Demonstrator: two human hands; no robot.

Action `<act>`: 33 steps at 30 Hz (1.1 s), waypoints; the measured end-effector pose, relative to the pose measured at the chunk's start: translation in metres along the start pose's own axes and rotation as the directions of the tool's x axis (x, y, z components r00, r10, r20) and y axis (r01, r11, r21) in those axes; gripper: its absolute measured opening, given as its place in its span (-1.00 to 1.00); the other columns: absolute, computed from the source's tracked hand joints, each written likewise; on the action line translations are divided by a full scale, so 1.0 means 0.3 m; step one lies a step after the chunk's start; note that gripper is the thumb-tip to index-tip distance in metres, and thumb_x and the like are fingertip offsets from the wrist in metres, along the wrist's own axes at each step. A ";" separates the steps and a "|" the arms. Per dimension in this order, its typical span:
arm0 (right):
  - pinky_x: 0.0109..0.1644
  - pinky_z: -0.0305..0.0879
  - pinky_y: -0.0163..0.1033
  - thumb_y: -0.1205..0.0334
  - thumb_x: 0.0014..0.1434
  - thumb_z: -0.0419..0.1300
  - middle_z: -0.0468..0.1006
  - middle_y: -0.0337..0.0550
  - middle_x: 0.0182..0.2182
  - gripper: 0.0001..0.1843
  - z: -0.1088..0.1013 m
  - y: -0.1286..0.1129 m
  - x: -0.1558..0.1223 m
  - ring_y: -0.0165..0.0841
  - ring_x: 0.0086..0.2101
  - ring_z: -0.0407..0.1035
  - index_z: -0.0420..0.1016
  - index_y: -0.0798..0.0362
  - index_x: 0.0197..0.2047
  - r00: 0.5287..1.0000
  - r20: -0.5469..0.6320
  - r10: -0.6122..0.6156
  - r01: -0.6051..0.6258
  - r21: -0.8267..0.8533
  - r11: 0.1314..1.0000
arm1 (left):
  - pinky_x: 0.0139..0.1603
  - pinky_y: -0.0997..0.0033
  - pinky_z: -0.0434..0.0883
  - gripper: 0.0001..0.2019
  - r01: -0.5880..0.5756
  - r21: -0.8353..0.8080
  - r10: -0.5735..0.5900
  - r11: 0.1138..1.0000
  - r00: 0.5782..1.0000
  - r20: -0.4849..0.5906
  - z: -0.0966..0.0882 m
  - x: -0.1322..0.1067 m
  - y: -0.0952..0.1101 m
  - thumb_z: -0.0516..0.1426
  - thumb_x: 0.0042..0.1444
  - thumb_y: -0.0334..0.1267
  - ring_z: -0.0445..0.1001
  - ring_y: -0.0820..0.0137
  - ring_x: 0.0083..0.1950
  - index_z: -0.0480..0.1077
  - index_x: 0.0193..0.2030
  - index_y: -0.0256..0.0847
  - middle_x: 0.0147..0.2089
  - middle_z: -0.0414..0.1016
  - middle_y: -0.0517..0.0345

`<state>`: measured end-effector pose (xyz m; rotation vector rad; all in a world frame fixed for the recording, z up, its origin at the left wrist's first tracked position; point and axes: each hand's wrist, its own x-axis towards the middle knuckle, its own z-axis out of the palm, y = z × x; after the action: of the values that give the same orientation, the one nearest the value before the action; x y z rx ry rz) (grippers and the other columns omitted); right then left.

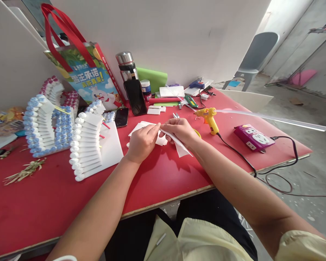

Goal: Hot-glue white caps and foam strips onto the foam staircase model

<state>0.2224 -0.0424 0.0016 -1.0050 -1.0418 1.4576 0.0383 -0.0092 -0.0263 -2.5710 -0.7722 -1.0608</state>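
Note:
My left hand (141, 142) and my right hand (180, 131) meet over the red table (163, 174), both pinching a white paper strip (179, 145) that slants down to the right below my right wrist. Loose white paper pieces (139, 127) lie under and behind the hands. Small scissors (176, 115) rest just beyond my right hand. A yellow hot glue gun (209, 119) stands to the right of it, its black cord running off the table's edge.
A curved model of white paper rolls (87, 145) on a white sheet stands left of my hands, with blue-tipped ones (47, 125) further left. A purple power strip (253, 137), phones (136, 97), a steel flask (126, 65), a shopping bag (90, 78) and a long clear strip (274, 119) surround them.

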 end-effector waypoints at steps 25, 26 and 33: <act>-0.41 0.28 -0.36 0.30 0.23 0.16 0.60 -0.24 -0.49 -0.86 -0.008 0.044 0.008 -0.44 -0.53 0.43 0.43 0.07 -0.39 0.882 0.117 -0.457 0.422 -0.625 0.656 | -0.38 0.41 0.43 -0.76 0.517 -0.675 -0.526 0.526 0.822 0.219 -0.013 0.030 0.054 0.18 0.29 -0.14 0.42 0.45 -0.43 0.63 -0.10 -0.20 -0.30 0.53 0.08; -0.42 0.29 -0.36 0.30 0.23 0.16 0.60 -0.24 -0.49 -0.85 -0.004 0.043 0.005 -0.45 -0.55 0.43 0.41 0.06 -0.40 0.884 0.113 -0.453 0.418 -0.623 0.661 | -0.36 0.41 0.42 -0.76 0.511 -0.647 -0.522 0.566 0.830 0.199 -0.015 0.031 0.057 0.17 0.29 -0.15 0.42 0.45 -0.43 0.63 -0.10 -0.19 -0.29 0.54 0.07; -0.44 0.52 -0.17 -0.04 0.31 0.22 0.61 -0.08 -0.46 -0.67 0.001 0.020 0.011 -0.28 -0.55 0.52 0.35 0.04 -0.32 0.999 0.042 0.003 0.000 -0.082 0.997 | -0.28 0.40 0.41 -0.75 0.532 -0.590 -0.547 0.608 0.819 0.175 -0.024 0.031 0.048 0.15 0.30 -0.12 0.45 0.40 -0.35 0.61 -0.09 -0.20 -0.28 0.56 0.07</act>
<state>0.2203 -0.0398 -0.0042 -1.0376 -1.1388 1.4525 0.0478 -0.0206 -0.0151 -2.8951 -1.4820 -1.7818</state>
